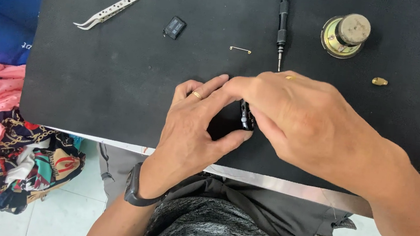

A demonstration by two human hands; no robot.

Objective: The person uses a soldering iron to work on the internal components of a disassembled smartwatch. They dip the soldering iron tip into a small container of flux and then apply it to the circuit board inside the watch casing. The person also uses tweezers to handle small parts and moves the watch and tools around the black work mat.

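Observation:
Both my hands meet over the near part of a black mat [119, 75]. Between them is a small black device [246, 116], mostly hidden by fingers. My left hand [193, 126], with a gold ring and a dark wristband, cups it from the left, thumb under it. My right hand [300, 121] comes from the right and pinches the device from above with its fingertips. What kind of device it is I cannot tell.
On the mat lie silver tweezers [111, 9], a small black chip-like part [174, 26], a thin gold pin [240, 49], a black precision screwdriver [283, 23], a round speaker-like part [345, 36] and a small brass piece [379, 81]. Colourful cloths [0, 129] pile at left.

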